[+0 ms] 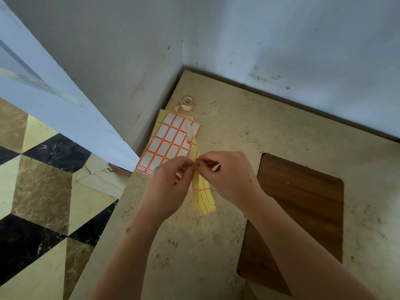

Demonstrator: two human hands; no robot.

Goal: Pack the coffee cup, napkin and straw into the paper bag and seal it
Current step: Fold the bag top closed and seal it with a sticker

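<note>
A narrow yellow strip of red-outlined labels [203, 197] hangs between my two hands above the marble counter. My left hand [171, 187], with a ring on one finger, pinches the strip from the left. The fingertips of my right hand [229, 176] pinch the same spot from the right. Behind them a full sheet of white stickers with red borders [168, 141] lies flat on the counter [227, 126]. A small roll of tape [187, 103] stands beyond the sheet, near the wall corner. No coffee cup, napkin, straw or paper bag is in view.
A brown wooden board [303, 213] lies on the counter to the right of my arms. The grey wall closes the counter at the back and left. The counter's left edge drops to a patterned marble floor [43, 191].
</note>
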